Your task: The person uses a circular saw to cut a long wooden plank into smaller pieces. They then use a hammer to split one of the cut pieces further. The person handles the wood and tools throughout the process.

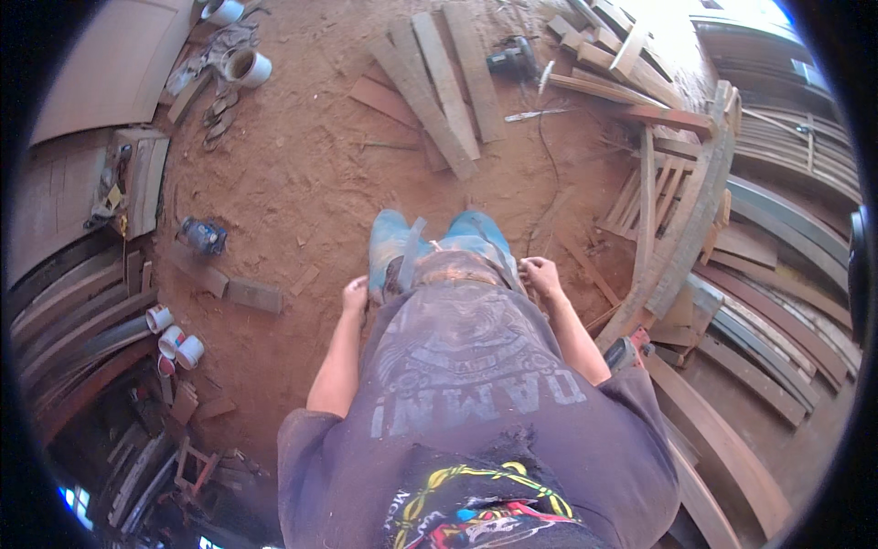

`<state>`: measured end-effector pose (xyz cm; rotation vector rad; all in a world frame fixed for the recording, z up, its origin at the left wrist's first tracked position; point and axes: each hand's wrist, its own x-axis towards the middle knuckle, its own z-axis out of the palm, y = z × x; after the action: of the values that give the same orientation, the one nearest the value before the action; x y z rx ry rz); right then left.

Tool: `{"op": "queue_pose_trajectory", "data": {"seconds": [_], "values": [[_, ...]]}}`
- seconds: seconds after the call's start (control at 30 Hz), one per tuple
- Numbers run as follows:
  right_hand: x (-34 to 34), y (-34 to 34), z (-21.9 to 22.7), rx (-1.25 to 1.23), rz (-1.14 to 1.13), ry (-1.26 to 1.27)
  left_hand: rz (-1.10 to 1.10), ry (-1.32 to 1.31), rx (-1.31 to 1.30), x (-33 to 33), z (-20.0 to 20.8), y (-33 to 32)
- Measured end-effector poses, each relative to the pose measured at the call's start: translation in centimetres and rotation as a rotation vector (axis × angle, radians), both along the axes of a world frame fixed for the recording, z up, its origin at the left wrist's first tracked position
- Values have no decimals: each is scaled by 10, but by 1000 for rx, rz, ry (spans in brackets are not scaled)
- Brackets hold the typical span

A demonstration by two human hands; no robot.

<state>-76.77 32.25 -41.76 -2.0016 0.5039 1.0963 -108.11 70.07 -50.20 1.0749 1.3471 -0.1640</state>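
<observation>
My left hand (356,295) is beside my left hip, fingers curled closed against the edge of a worn dark pouch or cloth at my waist. On the other side, my right hand (540,276) is bent inward by my right hip, its fingers drawn together. Whatever either hand may grip is too small to make out. Between them a brown belt-like band (457,274) crosses the bottom of my dusty dark T-shirt (476,366). Below it show my blue trousers (476,229), with a grey strip (412,240) sticking up at the left thigh.
Several loose boards (439,82) lie on the sawdust-covered floor ahead, near a dark power tool (517,59) with a cord. A blue tool (203,236) and wood blocks (253,294) sit at left. Long timber (681,210) and a red-handled tool (631,349) stand close on my right.
</observation>
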Motion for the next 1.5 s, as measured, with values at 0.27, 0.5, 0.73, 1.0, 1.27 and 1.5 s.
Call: {"op": "queue_pose_trajectory", "data": {"seconds": [0.27, 0.5, 0.73, 1.0, 1.27, 1.5], "values": [[-76, 96, 21, -141, 434, -248, 244, -70, -152, 41, 47, 162], [-173, 103, 10, -118, -142, -200, -150, -116, -148, 72, 58, 214], [-331, 139, -35, -4, -623, -186, -673, 22, -196, 70, 3, 249], [-529, 213, -50, 54, -1185, 13, -1272, -134, -249, 94, -14, 268], [-622, 264, -68, -44, -1547, 2, -1499, -15, -102, 122, 8, 197], [-615, 270, -83, -6, -1570, -209, -1764, -147, 64, 114, 20, 166]]}}
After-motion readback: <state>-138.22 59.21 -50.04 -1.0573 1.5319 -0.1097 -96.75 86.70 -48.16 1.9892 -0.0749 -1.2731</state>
